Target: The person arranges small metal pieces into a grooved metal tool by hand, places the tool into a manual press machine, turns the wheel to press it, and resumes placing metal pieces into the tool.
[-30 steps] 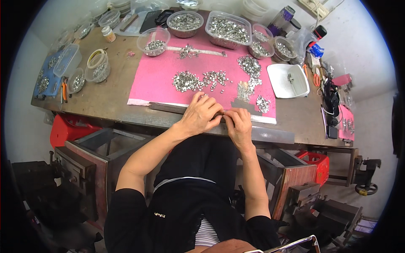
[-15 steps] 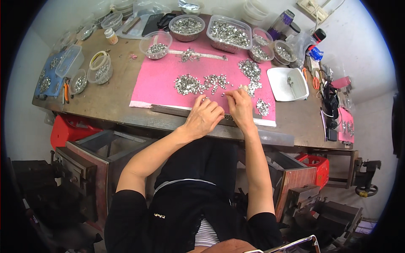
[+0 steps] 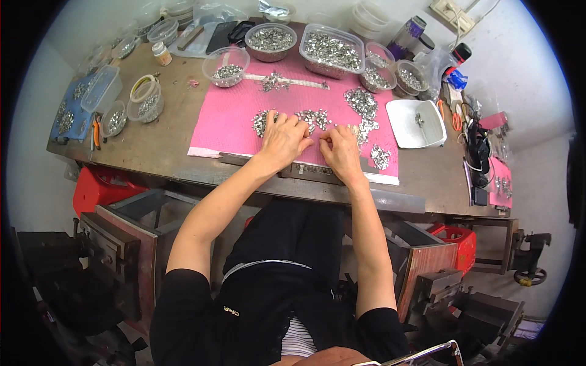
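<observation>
Small silvery metal pieces lie in heaps on a pink ribbed mat [image 3: 226, 128]. My left hand [image 3: 282, 141] reaches over the left-hand pile of pieces [image 3: 259, 124], its fingers bent and slightly apart, fingertips among the pieces. A smaller cluster of pieces [image 3: 315, 119] lies just beyond the gap between my hands. My right hand [image 3: 342, 154] rests at the mat's near side, thumb and fingers drawn together; whatever they hold is too small to make out. Between my wrists, a dark metal block [image 3: 310, 172] with small pieces along it sits at the table's front edge.
Tubs of metal pieces [image 3: 331, 50] line the mat's far side. More piles [image 3: 361, 102] lie to the right, beside a white tray [image 3: 417, 125]. Orange-handled pliers [image 3: 96, 133] lie at the left, tangled cables [image 3: 477, 146] at the right. A red stool [image 3: 101, 188] stands below the table.
My left hand has moved up and left from the block to the pile, uncovering the block. My right hand has shifted slightly down toward me, its fingers more curled.
</observation>
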A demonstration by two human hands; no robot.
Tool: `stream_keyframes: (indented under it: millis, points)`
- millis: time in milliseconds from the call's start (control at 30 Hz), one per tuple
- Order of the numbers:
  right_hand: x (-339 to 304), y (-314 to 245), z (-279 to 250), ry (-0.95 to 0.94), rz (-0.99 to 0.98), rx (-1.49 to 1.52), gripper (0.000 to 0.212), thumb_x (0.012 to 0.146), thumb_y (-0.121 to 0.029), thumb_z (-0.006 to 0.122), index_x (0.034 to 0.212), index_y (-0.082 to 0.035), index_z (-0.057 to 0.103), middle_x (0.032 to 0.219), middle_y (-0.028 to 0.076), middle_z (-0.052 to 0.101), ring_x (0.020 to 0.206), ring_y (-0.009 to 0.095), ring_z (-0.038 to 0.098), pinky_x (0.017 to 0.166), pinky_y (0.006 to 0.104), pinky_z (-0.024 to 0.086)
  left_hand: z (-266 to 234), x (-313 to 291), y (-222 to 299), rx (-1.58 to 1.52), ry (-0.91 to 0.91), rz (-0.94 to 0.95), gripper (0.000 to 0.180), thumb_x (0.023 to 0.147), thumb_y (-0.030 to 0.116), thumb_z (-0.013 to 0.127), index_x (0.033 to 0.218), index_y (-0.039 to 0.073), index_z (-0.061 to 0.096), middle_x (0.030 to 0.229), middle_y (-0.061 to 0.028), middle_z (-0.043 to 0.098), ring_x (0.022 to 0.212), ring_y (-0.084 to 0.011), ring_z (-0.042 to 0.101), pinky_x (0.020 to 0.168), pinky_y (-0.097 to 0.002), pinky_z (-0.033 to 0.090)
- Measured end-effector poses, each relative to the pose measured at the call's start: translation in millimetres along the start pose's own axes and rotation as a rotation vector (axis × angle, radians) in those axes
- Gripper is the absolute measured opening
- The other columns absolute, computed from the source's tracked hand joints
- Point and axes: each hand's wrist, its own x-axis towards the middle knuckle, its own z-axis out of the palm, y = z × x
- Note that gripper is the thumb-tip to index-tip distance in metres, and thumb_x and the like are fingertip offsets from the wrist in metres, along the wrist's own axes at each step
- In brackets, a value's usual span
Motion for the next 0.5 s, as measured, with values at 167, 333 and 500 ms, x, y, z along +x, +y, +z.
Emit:
stream_keyframes:
  millis: [167,333,500]
  points:
    - [-15.7,-7.4,-25.7,-0.060,0.118,0.187,0.010,0.083,-0.005,0.073,0.091,-0.003,0.068,0.087,0.012,0.064,0.087,0.031,0.063,0.080,0.0424,0.047,1.9,3.5,-2.8,0.021,-0.032,-0.021,0.015,0.083,0.024,0.079,0.083,0.012,0.069,0.088,-0.0033,0.064,0.093,-0.0260,0.059,0.103,-0.0529,0.035]
    - [-46.2,-18.5,-54.4,-0.168,0.238,0.367,0.013,0.082,-0.004,0.073,0.093,-0.003,0.066,0.090,0.011,0.066,0.093,0.030,0.064,0.083,0.0414,0.046,1.2,1.2,-2.0,-0.016,-0.050,0.013,0.011,0.084,0.019,0.075,0.082,0.010,0.068,0.083,-0.0040,0.064,0.090,-0.0253,0.059,0.103,-0.0528,0.035]
    - [-55.7,-25.0,-52.0,-0.086,0.072,0.140,0.013,0.082,-0.002,0.074,0.093,-0.006,0.066,0.087,0.008,0.063,0.087,0.030,0.060,0.079,0.0413,0.043,5.1,2.4,3.0,-0.046,-0.023,0.010,0.009,0.085,0.020,0.075,0.083,0.012,0.071,0.082,-0.0028,0.063,0.090,-0.0244,0.059,0.105,-0.0532,0.035]
